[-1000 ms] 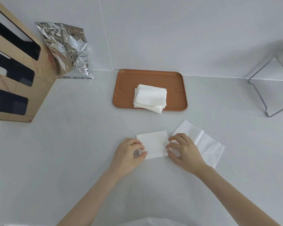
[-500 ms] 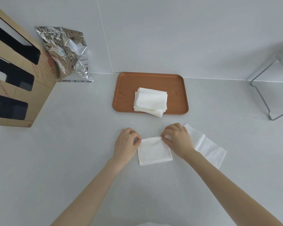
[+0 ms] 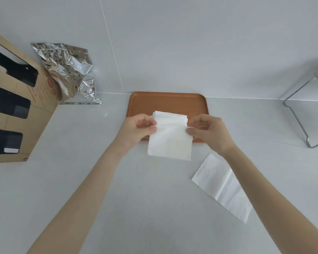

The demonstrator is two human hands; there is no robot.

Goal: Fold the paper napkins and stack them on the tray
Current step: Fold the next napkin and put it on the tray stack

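Note:
A folded white napkin [image 3: 170, 143] hangs in the air over the near edge of the brown tray [image 3: 165, 100]. My left hand [image 3: 139, 128] pinches its top left corner and my right hand [image 3: 208, 131] pinches its top right corner. Behind the held napkin, a stack of folded napkins [image 3: 170, 117] lies on the tray, mostly hidden by it. An unfolded white napkin [image 3: 223, 186] lies flat on the counter under my right forearm.
A cardboard box with black cut-outs [image 3: 17, 107] stands at the left. Crumpled foil packaging [image 3: 66, 70] leans against the wall beside it. A clear stand with a metal frame [image 3: 307, 114] sits at the right. The tray lies against the back wall.
Both hands have lifted the folded napkin off the counter and carried it away from me, up over the tray's near edge. The unfolded napkin stays on the counter.

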